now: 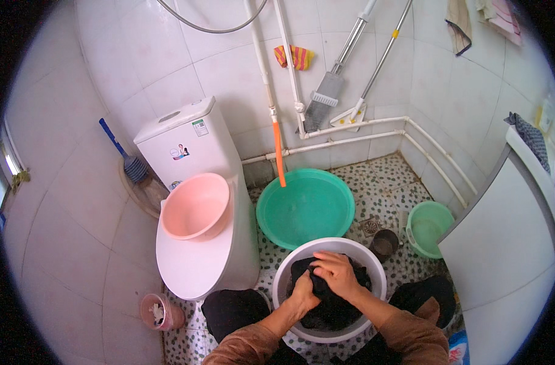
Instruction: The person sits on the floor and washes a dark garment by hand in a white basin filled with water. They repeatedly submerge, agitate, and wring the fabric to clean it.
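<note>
Far left of the white basin [380,274] there's a blue brush [134,167] leaning up by the wall, and nearer but still left is a pink bin [174,317] with some white stuff in it. Then you've got the toilet [195,274], also left of the basin, with a pink bowl [195,207] sitting on its closed lid. An orange hose [279,155] hangs down beyond the basin, its end over a big green tub [305,210] just behind it. The black cloth [332,307] is bunched up inside the white basin. Left hand [304,293] is closed around a bit of it, and the right hand [338,274] is curved over the top, fingers slightly apart; can't tell if it's pinching any. Right of the basin, a dark cup [385,243] is just beside the rim, and a pale green tub [432,224] is farther right.
</note>
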### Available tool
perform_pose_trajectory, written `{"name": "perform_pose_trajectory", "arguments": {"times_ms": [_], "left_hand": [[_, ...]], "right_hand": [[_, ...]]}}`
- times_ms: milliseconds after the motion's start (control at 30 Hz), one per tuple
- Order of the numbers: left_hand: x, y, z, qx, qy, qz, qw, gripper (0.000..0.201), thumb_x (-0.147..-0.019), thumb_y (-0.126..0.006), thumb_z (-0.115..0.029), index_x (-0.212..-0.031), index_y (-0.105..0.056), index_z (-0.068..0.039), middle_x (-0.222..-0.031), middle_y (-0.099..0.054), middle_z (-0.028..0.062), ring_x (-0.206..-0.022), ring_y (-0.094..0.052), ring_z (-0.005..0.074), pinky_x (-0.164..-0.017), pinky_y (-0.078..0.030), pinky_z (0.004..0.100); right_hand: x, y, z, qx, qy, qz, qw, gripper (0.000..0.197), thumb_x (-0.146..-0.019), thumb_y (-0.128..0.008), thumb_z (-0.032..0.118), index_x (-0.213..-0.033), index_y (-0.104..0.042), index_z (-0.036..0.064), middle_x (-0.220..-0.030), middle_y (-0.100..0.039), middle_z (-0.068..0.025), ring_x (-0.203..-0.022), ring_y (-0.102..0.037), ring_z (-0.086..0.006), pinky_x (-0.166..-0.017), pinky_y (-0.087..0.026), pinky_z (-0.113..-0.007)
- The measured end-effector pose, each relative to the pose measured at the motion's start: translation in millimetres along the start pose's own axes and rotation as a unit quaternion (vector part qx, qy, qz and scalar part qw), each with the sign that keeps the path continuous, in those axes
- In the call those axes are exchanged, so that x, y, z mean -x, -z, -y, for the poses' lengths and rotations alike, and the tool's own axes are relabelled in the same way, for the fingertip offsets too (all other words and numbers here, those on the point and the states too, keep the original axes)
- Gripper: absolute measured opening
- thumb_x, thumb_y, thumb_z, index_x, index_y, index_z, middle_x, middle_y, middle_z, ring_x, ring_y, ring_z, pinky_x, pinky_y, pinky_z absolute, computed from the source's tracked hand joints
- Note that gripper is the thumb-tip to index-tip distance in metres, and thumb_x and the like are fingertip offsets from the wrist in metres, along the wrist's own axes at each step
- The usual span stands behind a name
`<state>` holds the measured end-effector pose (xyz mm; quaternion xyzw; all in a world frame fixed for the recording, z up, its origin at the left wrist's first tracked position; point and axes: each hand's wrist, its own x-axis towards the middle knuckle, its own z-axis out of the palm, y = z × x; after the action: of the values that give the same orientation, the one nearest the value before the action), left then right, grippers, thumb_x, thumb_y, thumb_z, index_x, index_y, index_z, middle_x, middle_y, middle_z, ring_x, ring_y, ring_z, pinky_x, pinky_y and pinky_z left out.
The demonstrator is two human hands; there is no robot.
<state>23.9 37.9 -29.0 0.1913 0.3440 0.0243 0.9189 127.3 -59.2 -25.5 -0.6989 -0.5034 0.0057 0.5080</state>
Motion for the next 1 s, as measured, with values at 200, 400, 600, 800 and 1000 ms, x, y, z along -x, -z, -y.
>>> {"name": "perform_pose_trajectory", "arguments": {"times_ms": [200,400,600,800,1000], "left_hand": [[-16,21,-3,0.016,-0.025,0.016,0.999,0.036,-0.104,-0.045,-0.033,-0.126,-0.062,-0.011,-0.126,-0.066,0.0079,-0.113,-0.063,0.0283,-0.100,-0.051,0.0490],[-3,36,1,0.182,-0.047,0.191,0.964,0.036,-0.100,-0.051,-0.043,-0.114,-0.063,-0.012,-0.111,-0.065,0.0089,-0.099,-0.065,0.0281,-0.087,-0.056,0.0419],[-1,-5,-3,-0.008,0.006,0.034,0.999,0.033,-0.102,-0.047,-0.038,-0.117,-0.065,-0.015,-0.116,-0.069,0.0072,-0.106,-0.066,0.0265,-0.097,-0.052,0.0472],[14,-8,-24,-0.046,-0.035,-0.067,0.996,0.031,-0.101,-0.051,-0.042,-0.105,-0.066,-0.015,-0.102,-0.068,0.0071,-0.094,-0.065,0.0259,-0.085,-0.056,0.0464],[3,11,-11,0.082,-0.022,0.011,0.996,0.027,-0.102,-0.048,-0.038,-0.104,-0.064,-0.016,-0.106,-0.066,0.0049,-0.099,-0.064,0.0255,-0.091,-0.052,0.0458]], "right_hand": [[-7,11,11,-0.069,-0.070,-0.042,0.994,0.019,-0.085,-0.074,0.009,-0.100,-0.074,-0.0032,-0.127,-0.067,-0.0182,-0.117,-0.064,-0.0301,-0.099,-0.049,-0.039],[21,-1,51,0.019,0.165,0.049,0.985,0.028,-0.078,-0.077,0.015,-0.106,-0.073,0.0096,-0.133,-0.064,-0.0091,-0.131,-0.054,-0.0310,-0.104,-0.043,-0.046],[0,8,-8,-0.068,-0.084,-0.043,0.993,0.022,-0.081,-0.077,0.018,-0.099,-0.077,0.0061,-0.131,-0.065,-0.0147,-0.119,-0.062,-0.0308,-0.103,-0.046,-0.042],[0,10,44,-0.024,0.091,-0.031,0.995,0.025,-0.080,-0.078,0.019,-0.099,-0.074,0.0040,-0.131,-0.065,-0.0145,-0.124,-0.059,-0.0337,-0.104,-0.046,-0.045],[7,-1,38,0.044,0.123,-0.005,0.991,0.022,-0.080,-0.074,0.018,-0.099,-0.075,0.0068,-0.131,-0.064,-0.0107,-0.126,-0.057,-0.0326,-0.101,-0.044,-0.048]]}}
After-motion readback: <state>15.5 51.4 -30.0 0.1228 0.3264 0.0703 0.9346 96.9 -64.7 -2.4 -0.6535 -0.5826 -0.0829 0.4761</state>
